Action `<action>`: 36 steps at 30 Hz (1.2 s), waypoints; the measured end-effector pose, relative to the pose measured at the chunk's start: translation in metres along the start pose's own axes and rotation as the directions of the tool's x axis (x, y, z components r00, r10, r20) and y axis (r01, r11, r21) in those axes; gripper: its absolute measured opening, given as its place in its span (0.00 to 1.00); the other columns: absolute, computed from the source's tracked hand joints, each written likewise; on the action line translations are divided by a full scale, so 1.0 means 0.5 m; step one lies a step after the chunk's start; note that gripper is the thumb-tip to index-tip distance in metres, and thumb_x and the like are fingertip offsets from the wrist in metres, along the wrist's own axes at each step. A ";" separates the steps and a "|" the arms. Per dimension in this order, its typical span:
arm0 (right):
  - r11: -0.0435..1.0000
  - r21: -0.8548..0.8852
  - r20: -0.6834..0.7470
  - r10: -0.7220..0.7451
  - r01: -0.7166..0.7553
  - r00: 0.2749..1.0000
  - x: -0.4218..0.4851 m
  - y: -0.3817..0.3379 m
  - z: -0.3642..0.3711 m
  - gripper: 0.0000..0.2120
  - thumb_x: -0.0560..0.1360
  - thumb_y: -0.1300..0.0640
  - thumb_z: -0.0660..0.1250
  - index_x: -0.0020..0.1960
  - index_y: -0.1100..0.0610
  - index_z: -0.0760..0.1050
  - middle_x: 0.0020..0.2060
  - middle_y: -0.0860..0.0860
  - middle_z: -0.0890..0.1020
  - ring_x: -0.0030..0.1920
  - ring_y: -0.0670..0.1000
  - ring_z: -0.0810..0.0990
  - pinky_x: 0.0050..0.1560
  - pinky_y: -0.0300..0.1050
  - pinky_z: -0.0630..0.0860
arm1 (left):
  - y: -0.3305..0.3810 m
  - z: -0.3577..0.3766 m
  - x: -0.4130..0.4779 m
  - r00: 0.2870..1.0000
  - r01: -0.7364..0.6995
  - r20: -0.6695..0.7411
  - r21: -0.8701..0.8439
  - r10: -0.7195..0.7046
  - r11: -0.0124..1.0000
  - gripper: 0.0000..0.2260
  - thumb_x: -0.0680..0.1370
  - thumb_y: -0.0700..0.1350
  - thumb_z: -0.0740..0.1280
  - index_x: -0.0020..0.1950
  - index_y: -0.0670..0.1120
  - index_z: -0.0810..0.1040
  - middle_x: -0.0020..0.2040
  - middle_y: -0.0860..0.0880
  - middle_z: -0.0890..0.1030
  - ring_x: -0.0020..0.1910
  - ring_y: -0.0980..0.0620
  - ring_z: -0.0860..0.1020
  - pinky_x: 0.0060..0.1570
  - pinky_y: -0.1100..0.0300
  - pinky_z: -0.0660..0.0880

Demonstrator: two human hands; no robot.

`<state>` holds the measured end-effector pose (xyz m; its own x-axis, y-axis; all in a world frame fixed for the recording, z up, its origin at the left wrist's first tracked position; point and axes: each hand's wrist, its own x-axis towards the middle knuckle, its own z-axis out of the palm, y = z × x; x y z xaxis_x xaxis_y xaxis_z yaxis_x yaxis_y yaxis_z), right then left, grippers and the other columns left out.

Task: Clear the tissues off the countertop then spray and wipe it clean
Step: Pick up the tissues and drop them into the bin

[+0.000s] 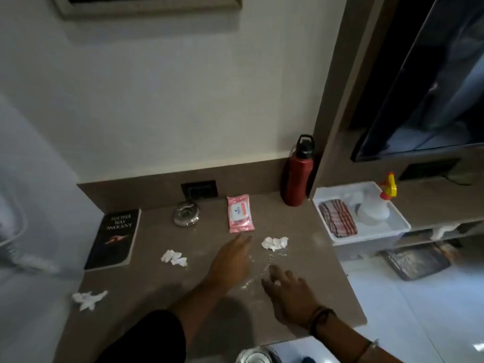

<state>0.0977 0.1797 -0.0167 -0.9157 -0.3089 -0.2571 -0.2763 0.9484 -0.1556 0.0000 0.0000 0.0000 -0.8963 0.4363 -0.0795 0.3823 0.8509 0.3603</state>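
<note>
Left hand (230, 260) flat, fingers loose, holding nothing; right hand (288, 289) pinching small tissue scrap (277, 283); three crumpled tissues (275, 243) scattered on countertop (157, 289).

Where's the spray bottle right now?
In the head view, the spray bottle stands in the white tray right of the countertop, beside a striped cloth and beyond the red water bottle.

3 crumpled tissues (275, 243) on brown countertop (146, 289), both hands (231, 260) above.

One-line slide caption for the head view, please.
Both hands, left hand and right hand, reach over a dusty countertop strewn with crumpled tissues.
</note>
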 end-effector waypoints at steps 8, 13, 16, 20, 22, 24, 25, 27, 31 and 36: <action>0.968 0.134 -0.262 -0.171 0.211 0.950 0.028 0.098 0.029 0.17 0.72 0.47 0.57 0.45 0.48 0.84 0.40 0.47 0.84 0.33 0.48 0.82 0.23 0.38 0.74 | 0.147 0.067 0.174 0.965 0.046 0.255 0.099 -0.070 0.994 0.30 0.77 0.34 0.62 0.76 0.53 0.62 0.79 0.41 0.59 0.76 0.40 0.61 0.74 0.47 0.61; 0.945 0.118 -0.339 -0.251 0.306 0.907 0.029 0.139 0.020 0.13 0.67 0.50 0.66 0.50 0.51 0.74 0.44 0.49 0.74 0.28 0.47 0.78 0.21 0.37 0.72 | 0.152 0.071 0.178 0.967 0.033 0.236 0.252 -0.094 0.967 0.20 0.79 0.39 0.65 0.71 0.51 0.72 0.68 0.41 0.73 0.67 0.39 0.72 0.66 0.48 0.69; 0.963 0.172 -0.199 -0.173 0.208 0.965 0.038 0.154 0.010 0.24 0.49 0.51 0.82 0.43 0.50 0.79 0.36 0.49 0.79 0.27 0.48 0.78 0.19 0.36 0.70 | 0.136 0.074 0.177 0.957 0.036 0.266 0.273 -0.112 0.961 0.15 0.81 0.45 0.60 0.67 0.46 0.76 0.69 0.40 0.73 0.68 0.38 0.71 0.68 0.44 0.68; 0.978 0.196 -0.095 -0.051 0.068 0.994 0.051 0.146 -0.005 0.11 0.59 0.58 0.79 0.38 0.53 0.80 0.41 0.52 0.80 0.37 0.52 0.81 0.28 0.41 0.77 | 0.126 0.064 0.178 0.958 0.071 0.253 0.260 -0.139 0.963 0.14 0.79 0.47 0.62 0.63 0.47 0.78 0.64 0.42 0.75 0.61 0.38 0.76 0.61 0.46 0.72; 0.968 0.251 -0.121 0.050 -0.018 0.991 0.058 0.136 -0.015 0.08 0.66 0.64 0.73 0.45 0.56 0.81 0.46 0.55 0.80 0.43 0.56 0.82 0.36 0.46 0.80 | 0.111 0.060 0.175 0.969 0.057 0.224 0.219 -0.107 0.974 0.12 0.78 0.50 0.63 0.57 0.47 0.81 0.60 0.42 0.77 0.57 0.38 0.78 0.56 0.48 0.73; 0.946 0.322 -0.178 0.099 -0.037 0.979 0.064 0.121 -0.038 0.13 0.59 0.66 0.77 0.41 0.56 0.81 0.40 0.55 0.82 0.36 0.57 0.82 0.30 0.42 0.78 | 0.086 0.063 0.167 0.984 0.054 0.159 0.155 -0.079 0.986 0.10 0.76 0.49 0.63 0.50 0.45 0.80 0.53 0.42 0.79 0.51 0.38 0.80 0.48 0.50 0.73; 0.941 0.336 -0.197 0.120 -0.048 0.973 0.066 0.108 -0.051 0.14 0.56 0.67 0.79 0.38 0.56 0.81 0.38 0.55 0.82 0.34 0.56 0.82 0.28 0.40 0.77 | 0.072 0.066 0.165 0.991 0.035 0.122 0.133 -0.051 0.991 0.08 0.76 0.46 0.62 0.48 0.45 0.78 0.51 0.43 0.79 0.49 0.39 0.80 0.44 0.51 0.73; 0.933 0.350 -0.234 0.168 -0.078 0.958 0.073 0.088 -0.064 0.13 0.57 0.71 0.77 0.37 0.57 0.81 0.37 0.57 0.82 0.32 0.58 0.82 0.29 0.42 0.78 | 0.047 0.072 0.160 0.995 -0.018 0.097 0.097 0.009 0.995 0.05 0.74 0.41 0.62 0.46 0.44 0.77 0.51 0.44 0.77 0.49 0.41 0.78 0.44 0.50 0.73; 0.905 0.353 -0.249 0.335 -0.237 0.908 0.087 0.056 -0.061 0.10 0.67 0.73 0.70 0.46 0.63 0.83 0.43 0.62 0.82 0.40 0.63 0.82 0.40 0.51 0.79 | 0.008 0.034 0.136 0.995 0.078 -0.048 -0.173 -0.087 0.982 0.06 0.75 0.41 0.62 0.43 0.42 0.77 0.48 0.43 0.79 0.48 0.42 0.78 0.47 0.49 0.77; 0.888 0.416 -0.265 0.322 -0.193 0.909 0.157 -0.067 -0.047 0.11 0.66 0.74 0.72 0.45 0.63 0.82 0.39 0.60 0.80 0.35 0.63 0.81 0.37 0.46 0.75 | -0.122 -0.056 0.023 0.859 0.308 -0.147 -0.615 -0.490 0.725 0.03 0.71 0.36 0.68 0.37 0.39 0.78 0.38 0.41 0.82 0.39 0.45 0.77 0.40 0.63 0.66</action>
<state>0.0281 0.1256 -0.0093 -0.9986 0.0429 -0.0315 0.0529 0.8725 -0.4858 -0.0399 -0.0553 0.0031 -0.9905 -0.0852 -0.1082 -0.1375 0.5717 0.8089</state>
